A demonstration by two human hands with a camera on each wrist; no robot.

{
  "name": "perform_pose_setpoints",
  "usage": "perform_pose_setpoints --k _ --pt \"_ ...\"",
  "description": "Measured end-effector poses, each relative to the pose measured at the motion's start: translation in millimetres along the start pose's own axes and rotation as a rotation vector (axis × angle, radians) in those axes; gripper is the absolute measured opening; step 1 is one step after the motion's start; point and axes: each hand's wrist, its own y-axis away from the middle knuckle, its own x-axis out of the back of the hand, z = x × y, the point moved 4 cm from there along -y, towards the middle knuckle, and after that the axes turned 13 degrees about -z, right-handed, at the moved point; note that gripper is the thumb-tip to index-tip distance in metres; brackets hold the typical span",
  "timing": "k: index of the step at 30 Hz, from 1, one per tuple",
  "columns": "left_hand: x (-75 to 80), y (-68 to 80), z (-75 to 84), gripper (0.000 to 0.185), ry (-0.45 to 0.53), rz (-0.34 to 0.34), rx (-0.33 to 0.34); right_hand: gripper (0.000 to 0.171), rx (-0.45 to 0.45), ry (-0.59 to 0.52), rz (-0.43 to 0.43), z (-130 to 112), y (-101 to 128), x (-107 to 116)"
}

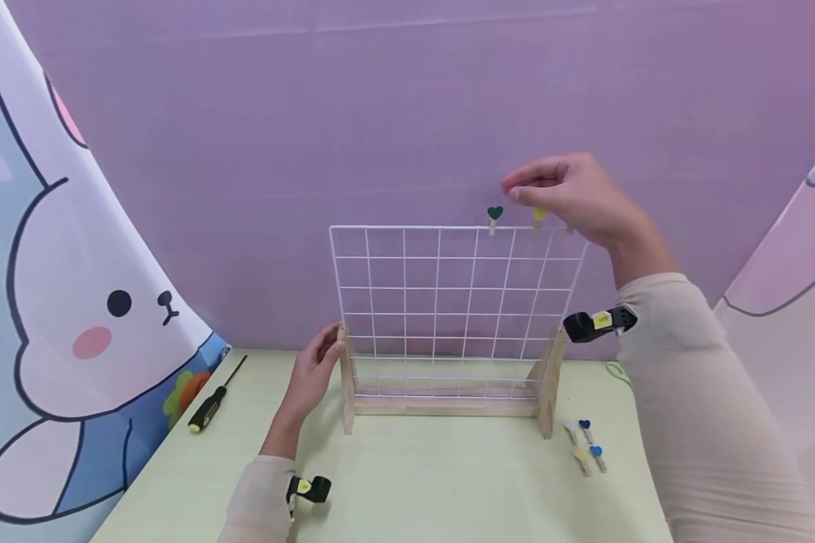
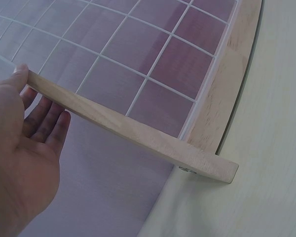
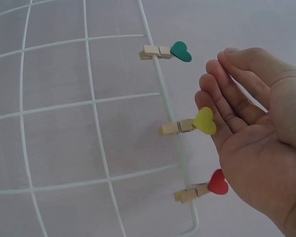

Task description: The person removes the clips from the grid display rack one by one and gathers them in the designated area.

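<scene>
Far left, a screwdriver (image 1: 207,409) lies idle on the table (image 1: 407,483), well away from the work. The left hand (image 1: 310,373) rests against the left wooden post (image 2: 123,128) of the grid stand, thumb on top and fingers straight behind it — touching, not gripping, and that steadying press is what keeps the frame from tipping. The white grid (image 1: 448,302) stands upright on its base. Along its top wire sit three pegs: green (image 3: 168,51), then yellow (image 3: 192,123), then red (image 3: 204,186). The right hand (image 1: 570,197) hovers just beside the yellow peg, fingers relaxed and open, holding nothing. To do this well, I'd say keep the left hand firm on the post, come at each peg squarely and squeeze its tail so it sits straight on the wire — evenly spaced from its neighbours. Down at the right foot, four spare pegs (image 1: 586,445) wait on the table.
</scene>
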Motion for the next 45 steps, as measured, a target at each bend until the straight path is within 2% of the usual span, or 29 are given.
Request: perform_pose_setpoints --k 10,19,30,45 --pt "-2.6 -1.1 -0.9 0.045 0.004 -0.005 -0.008 0.024 -0.026 0.018 -0.028 2 -6 -7" --pt "-2.2 -1.4 0.9 0.045 -0.005 -0.001 -0.008 0.026 -0.061 0.027 -0.045 6 -10 -8" --pt "-2.1 -1.3 -0.3 0.045 0.002 0.006 0.002 0.028 -0.115 0.088 -0.073 9 -13 -13" --pt "-4.1 -3.4 -3.9 0.046 0.003 0.000 0.009 0.025 -0.128 0.130 -0.021 12 -12 -16"
